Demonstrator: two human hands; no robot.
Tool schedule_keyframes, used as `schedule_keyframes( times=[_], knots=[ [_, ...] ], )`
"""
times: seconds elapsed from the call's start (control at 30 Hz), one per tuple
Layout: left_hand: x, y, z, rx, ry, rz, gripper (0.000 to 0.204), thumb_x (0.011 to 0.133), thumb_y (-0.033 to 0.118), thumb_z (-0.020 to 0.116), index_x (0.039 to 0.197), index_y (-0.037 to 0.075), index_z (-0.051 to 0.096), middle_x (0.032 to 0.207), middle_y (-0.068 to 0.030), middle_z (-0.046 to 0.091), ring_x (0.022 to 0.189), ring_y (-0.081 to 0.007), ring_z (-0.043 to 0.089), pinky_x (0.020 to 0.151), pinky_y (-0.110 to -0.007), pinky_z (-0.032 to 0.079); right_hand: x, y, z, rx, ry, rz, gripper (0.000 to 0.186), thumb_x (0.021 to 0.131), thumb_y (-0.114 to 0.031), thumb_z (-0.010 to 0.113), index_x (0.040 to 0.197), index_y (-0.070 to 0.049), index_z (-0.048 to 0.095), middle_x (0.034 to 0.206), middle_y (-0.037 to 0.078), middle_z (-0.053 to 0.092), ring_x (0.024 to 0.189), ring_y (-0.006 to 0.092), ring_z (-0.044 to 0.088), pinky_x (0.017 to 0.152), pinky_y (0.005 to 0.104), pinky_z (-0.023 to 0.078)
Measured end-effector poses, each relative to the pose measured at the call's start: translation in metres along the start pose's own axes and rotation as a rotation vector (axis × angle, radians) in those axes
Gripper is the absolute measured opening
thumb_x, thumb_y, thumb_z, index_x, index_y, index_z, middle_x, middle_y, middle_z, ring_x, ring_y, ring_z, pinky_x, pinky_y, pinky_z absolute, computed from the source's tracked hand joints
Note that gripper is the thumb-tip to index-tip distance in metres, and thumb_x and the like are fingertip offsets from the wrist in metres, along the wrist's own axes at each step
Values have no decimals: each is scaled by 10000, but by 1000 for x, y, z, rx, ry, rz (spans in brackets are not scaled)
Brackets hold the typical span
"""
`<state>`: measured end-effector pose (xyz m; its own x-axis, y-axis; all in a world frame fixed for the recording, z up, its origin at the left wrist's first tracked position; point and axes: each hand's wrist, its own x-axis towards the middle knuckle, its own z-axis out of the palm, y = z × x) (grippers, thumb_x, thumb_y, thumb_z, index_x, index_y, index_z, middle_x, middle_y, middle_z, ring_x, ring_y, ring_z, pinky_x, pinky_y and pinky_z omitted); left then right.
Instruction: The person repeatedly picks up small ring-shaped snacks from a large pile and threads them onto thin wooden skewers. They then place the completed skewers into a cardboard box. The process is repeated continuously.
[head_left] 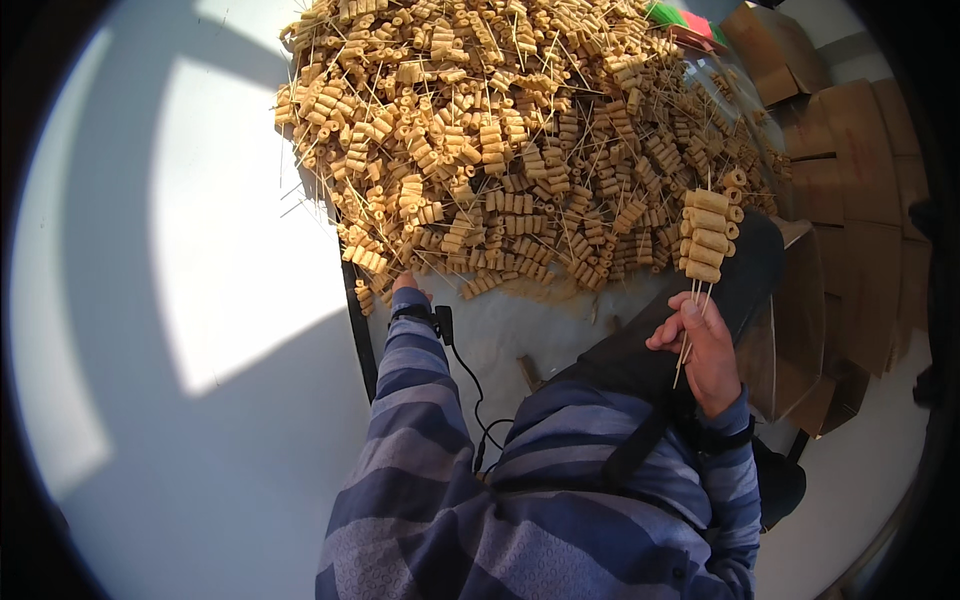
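Observation:
A big heap of skewers (500, 150) threaded with short, hollow tan rolls fills the far middle of the work surface. My right hand (708, 345) is closed round the bare stick ends of a few roll skewers (706, 238). These are held upright at the right, their rolls side by side above my fingers. At the heap's near left edge, my left hand (408, 284) reaches in among the skewers. Its fingers are mostly hidden, so whether it grips one cannot be made out.
Brown cardboard boxes (850, 160) stand along the right, with a clear plastic liner (790, 330) hanging near them. A green and red packet (688, 24) lies at the far right. A black cable (476, 390) runs from my left wrist. The surface's dark edge (360, 335) passes left of my arm.

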<state>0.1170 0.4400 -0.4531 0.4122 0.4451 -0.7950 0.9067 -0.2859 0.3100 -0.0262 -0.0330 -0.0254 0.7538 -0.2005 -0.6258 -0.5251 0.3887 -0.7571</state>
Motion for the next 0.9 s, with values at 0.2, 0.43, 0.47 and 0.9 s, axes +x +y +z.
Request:
schedule_keyframes(
  times=[0.2,0.43,0.47,0.9],
  knots=[
    [27,-18,8,-202,258,-163,928,790,543,732,1447,3,361,1464,-202,442,1342,-342,458,1114,-434,385,1,2,0,-5,26,12,316,1081,-308,440,1171,-14,516,799,51,586,782,193,653,799,352,567],
    [10,-2,-19,-373,-114,-166,770,915,531,597,1441,2,408,1423,-210,524,1286,-355,524,1031,-556,406,-1,3,2,-26,9,-22,290,1082,-276,435,1167,-11,518,794,50,585,779,188,648,788,345,561],
    [12,1,-19,-565,-133,-196,771,948,529,539,1511,59,302,1482,-187,471,1338,-364,469,1031,-623,355,-2,3,2,-26,15,-17,287,1083,-272,434,1164,-11,519,793,50,584,780,187,648,788,344,561],
    [19,43,-28,-730,-442,-238,375,1037,320,408,1241,29,531,1146,-103,618,807,-224,593,683,-340,506,-3,3,1,-94,26,-32,295,1087,-285,413,1158,-15,510,788,46,571,771,176,640,784,337,565]
  ],
)
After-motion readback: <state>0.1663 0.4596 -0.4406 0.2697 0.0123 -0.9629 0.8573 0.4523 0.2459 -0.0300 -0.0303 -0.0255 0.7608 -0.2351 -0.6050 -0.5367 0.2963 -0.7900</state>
